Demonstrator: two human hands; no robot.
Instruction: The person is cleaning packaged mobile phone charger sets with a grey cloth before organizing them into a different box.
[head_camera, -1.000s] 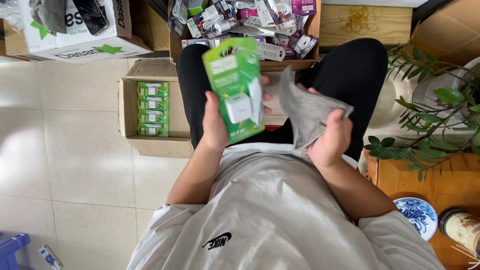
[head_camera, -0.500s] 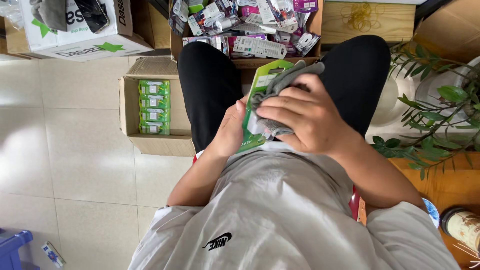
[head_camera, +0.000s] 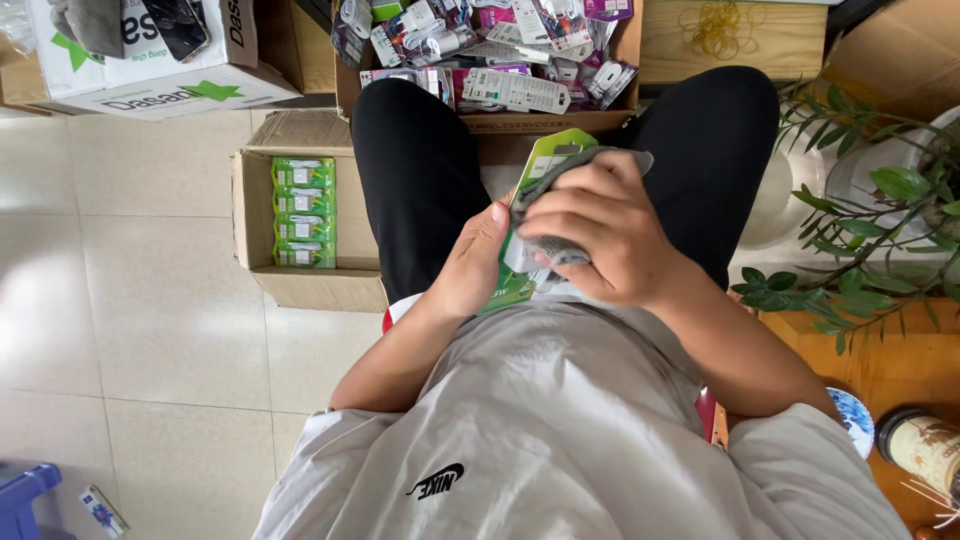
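Head view: right hand (head_camera: 600, 235) presses grey cloth (head_camera: 560, 175) on green package (head_camera: 535, 215), left hand (head_camera: 470, 270) gripping edge

Grey short-sleeved T-shirt (black chest logo), black trousers

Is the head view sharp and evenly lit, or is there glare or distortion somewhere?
Head view: even, soft light; a pale glare patch on the floor tiles at left; the hands and green package are sharp; wide-lens bending shows at the edges, as on the white box.

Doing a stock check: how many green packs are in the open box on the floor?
4 show, stacked in one column inside the cardboard box: green packs. More may lie underneath.
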